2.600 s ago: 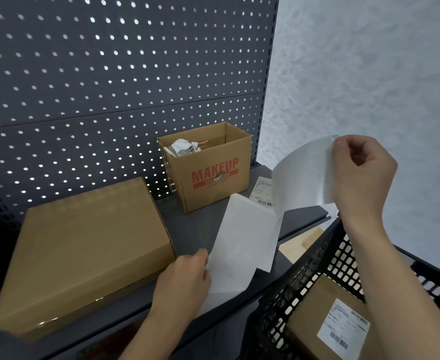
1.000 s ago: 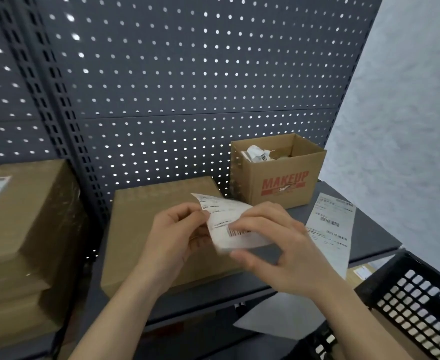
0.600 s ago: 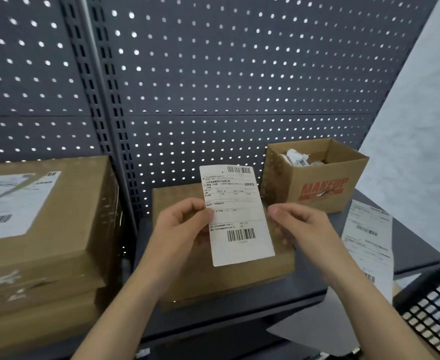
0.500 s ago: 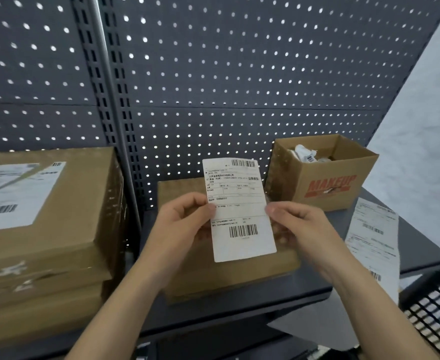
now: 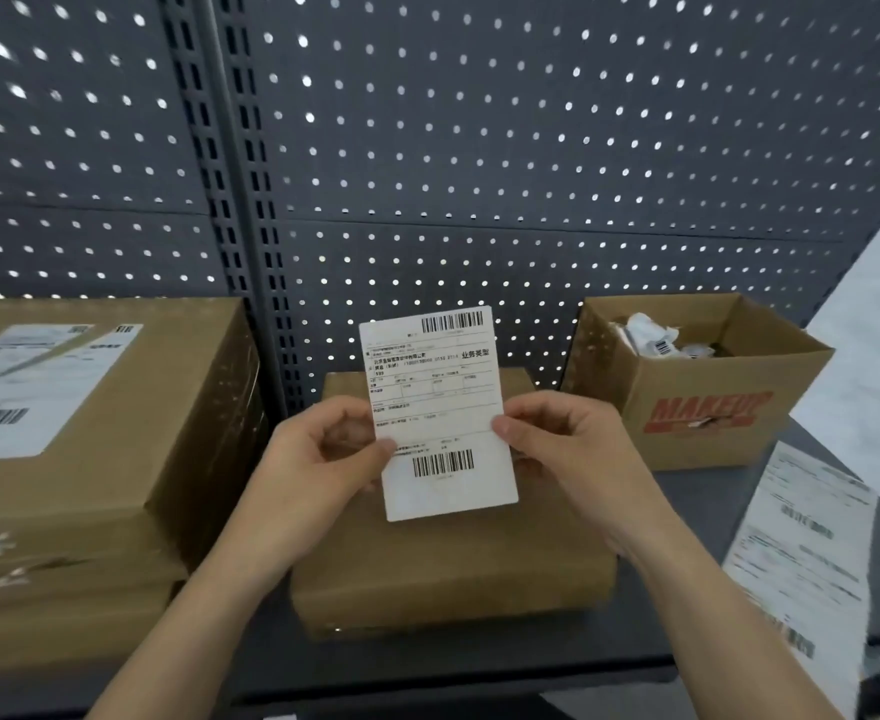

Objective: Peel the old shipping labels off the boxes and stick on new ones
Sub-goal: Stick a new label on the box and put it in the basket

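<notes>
1. Grip: the left hand point(image 5: 318, 459) pinches the left edge of the new label point(image 5: 440, 413), thumb on the printed face and fingers curled behind. The right hand point(image 5: 568, 444) pinches the right edge the same way. Both grips are closed on the label.
2. The new label is a white sheet held upright with its printed face to the camera. It has one barcode at the top right and another in the lower half. It is held over the flat box point(image 5: 453, 563). Can't tell whether its lower edge touches the box top.
3. The flat box is plain brown cardboard. It lies flat on the dark shelf point(image 5: 427, 662), under and behind both hands.
4. Right of the flat box, at the shelf's front edge, is a long white label strip point(image 5: 807, 553). It is printed and blurred, and it hangs over the edge.
5. Just beside the flat box on the left is a stack of boxes point(image 5: 142, 511), larger and standing higher. The top one carries a white shipping label point(image 5: 38, 387) on its top face.
6. Right of the flat box and further back is an open MAKEUP box point(image 5: 703, 407) with red print, standing upright. Crumpled label scraps point(image 5: 651, 337) lie inside it.
7. Behind the flat box is a dark pegboard point(image 5: 479, 148) with a slotted upright post point(image 5: 251, 200) to its back left.
8. Far right of the flat box is a pale wall point(image 5: 874, 330).
</notes>
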Action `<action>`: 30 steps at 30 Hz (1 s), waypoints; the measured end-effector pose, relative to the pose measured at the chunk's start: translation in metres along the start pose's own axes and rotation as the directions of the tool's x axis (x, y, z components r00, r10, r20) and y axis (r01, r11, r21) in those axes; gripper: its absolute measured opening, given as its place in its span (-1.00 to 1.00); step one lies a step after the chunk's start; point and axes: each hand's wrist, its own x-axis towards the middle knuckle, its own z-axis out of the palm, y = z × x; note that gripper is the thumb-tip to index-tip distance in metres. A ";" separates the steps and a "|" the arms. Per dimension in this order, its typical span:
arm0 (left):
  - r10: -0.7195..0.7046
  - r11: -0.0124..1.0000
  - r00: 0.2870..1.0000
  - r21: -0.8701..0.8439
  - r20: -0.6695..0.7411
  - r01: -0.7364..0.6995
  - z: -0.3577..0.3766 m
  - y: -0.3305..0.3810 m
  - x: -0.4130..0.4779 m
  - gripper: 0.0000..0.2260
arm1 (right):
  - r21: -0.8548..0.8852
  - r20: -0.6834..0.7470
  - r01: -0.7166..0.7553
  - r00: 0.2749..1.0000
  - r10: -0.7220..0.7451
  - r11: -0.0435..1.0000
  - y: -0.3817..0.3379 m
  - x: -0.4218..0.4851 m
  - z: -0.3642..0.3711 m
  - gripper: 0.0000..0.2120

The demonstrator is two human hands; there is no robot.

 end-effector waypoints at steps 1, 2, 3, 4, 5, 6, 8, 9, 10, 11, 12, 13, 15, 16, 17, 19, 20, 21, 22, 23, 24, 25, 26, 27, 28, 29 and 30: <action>-0.002 1.000 1.000 0.012 -0.020 0.002 0.001 -0.001 0.001 -0.84 | -0.005 0.013 0.001 1.000 -0.001 1.000 0.001 0.003 0.000 -0.91; -0.006 1.000 0.999 0.018 -0.041 0.007 0.001 -0.001 0.001 -0.83 | -0.002 0.024 -0.002 1.000 0.002 1.000 0.001 0.005 0.000 -0.91; -0.014 1.000 0.998 0.019 -0.059 0.015 0.002 -0.001 0.001 -0.82 | 0.000 0.034 -0.006 0.999 0.006 1.000 0.003 0.007 -0.001 -0.91; -0.027 0.999 0.997 0.018 -0.072 0.028 0.003 -0.002 0.001 -0.82 | -0.005 0.044 -0.009 0.999 0.010 1.000 0.004 0.008 -0.001 -0.92; -0.039 0.999 0.996 0.020 -0.083 0.040 0.004 -0.002 0.002 -0.81 | -0.011 0.054 -0.011 0.998 0.011 1.000 0.005 0.010 -0.002 -0.92; -0.048 0.998 0.995 0.022 -0.091 0.050 0.004 -0.003 0.002 -0.80 | -0.011 0.065 -0.011 0.998 0.012 1.000 0.006 0.011 -0.002 -0.91; -0.062 0.998 0.993 0.014 -0.099 0.064 0.005 -0.004 0.002 -0.71 | 0.001 0.080 -0.021 0.997 0.021 1.000 0.010 0.014 -0.002 -0.92; -0.070 0.998 0.992 0.001 -0.103 0.070 0.005 -0.005 0.003 -0.62 | 0.010 0.084 -0.027 0.996 0.026 1.000 0.011 0.015 -0.003 -0.92; -0.075 0.997 0.991 -0.012 -0.108 0.074 0.004 -0.006 0.004 -0.53 | 0.019 0.089 -0.031 0.996 0.029 0.999 0.012 0.016 -0.003 -0.92; -0.073 0.997 0.991 -0.014 -0.109 0.071 0.003 -0.007 0.004 -0.48 | 0.022 0.097 -0.034 0.995 0.032 0.999 0.013 0.016 -0.004 -0.91; -0.063 0.998 0.992 -0.007 -0.108 0.063 0.003 -0.007 0.004 -0.46 | 0.022 0.105 -0.037 0.994 0.035 0.999 0.014 0.017 -0.004 -0.91; -0.053 0.999 0.993 0.005 -0.105 0.054 0.003 -0.008 0.004 -0.47 | 0.022 0.111 -0.040 0.993 0.038 0.999 0.015 0.017 -0.004 -0.91; -0.032 0.999 0.996 0.030 -0.087 0.035 0.003 -0.009 0.003 -0.49 | 0.027 0.117 -0.053 0.992 0.050 0.998 0.017 0.017 -0.003 -0.90; -0.021 0.999 0.997 0.043 -0.074 0.024 0.003 -0.009 0.002 -0.49 | 0.023 0.118 -0.056 0.992 0.053 0.998 0.017 0.016 -0.003 -0.88; -0.010 0.998 0.998 0.053 -0.060 0.013 0.004 -0.009 0.001 -0.49 | 0.011 0.113 -0.050 0.992 0.048 0.999 0.018 0.015 -0.003 -0.87; 0.011 0.997 0.999 0.074 -0.038 -0.008 0.005 -0.008 -0.001 -0.47 | -0.031 0.095 -0.020 0.995 0.023 0.999 0.019 0.013 -0.003 -0.85; 0.020 0.997 0.999 0.081 -0.027 -0.018 0.007 -0.007 -0.001 -0.46 | -0.055 0.084 -0.004 0.996 0.009 0.998 0.020 0.012 -0.004 -0.84; 0.028 0.996 0.999 0.086 -0.018 -0.026 0.008 -0.008 -0.001 -0.44 | -0.080 0.072 0.008 0.997 -0.002 0.997 0.021 0.011 -0.005 -0.84; 0.033 0.995 0.999 0.090 -0.013 -0.032 0.009 -0.008 -0.001 -0.42 | -0.104 0.059 0.014 0.998 -0.008 0.994 0.022 0.010 -0.006 -0.83; 0.038 0.995 0.999 0.094 -0.010 -0.037 0.010 -0.010 0.000 -0.40 | -0.126 0.049 0.017 0.999 -0.011 0.992 0.022 0.009 -0.007 -0.83; 0.043 0.994 0.999 0.101 -0.007 -0.042 0.011 -0.011 0.000 -0.38 | -0.146 0.041 0.018 0.999 -0.012 0.989 0.022 0.008 -0.008 -0.83; 0.049 0.993 0.999 0.111 0.000 -0.049 0.012 -0.012 0.000 -0.36 | -0.168 0.038 0.020 0.999 -0.014 0.986 0.022 0.007 -0.009 -0.83; 0.056 0.991 0.998 0.124 0.008 -0.056 0.013 -0.014 0.000 -0.35 | -0.186 0.036 0.023 0.999 -0.017 0.982 0.022 0.006 -0.010 -0.83; 0.063 0.989 0.998 0.136 0.014 -0.064 0.013 -0.016 0.000 -0.35 | -0.197 0.034 0.025 0.999 -0.019 0.980 0.022 0.005 -0.011 -0.83; 0.067 0.987 0.998 0.143 0.015 -0.068 0.014 -0.017 0.001 -0.34 | -0.201 0.031 0.025 0.999 -0.020 0.979 0.022 0.004 -0.011 -0.83; 0.069 0.986 0.998 0.149 0.013 -0.070 0.014 -0.018 0.000 -0.33 | -0.203 0.026 0.024 0.999 -0.019 0.979 0.022 0.004 -0.011 -0.83; 0.071 0.985 0.997 0.156 0.010 -0.072 0.015 -0.019 0.000 -0.33 | -0.205 0.022 0.024 1.000 -0.020 0.978 0.022 0.003 -0.011 -0.83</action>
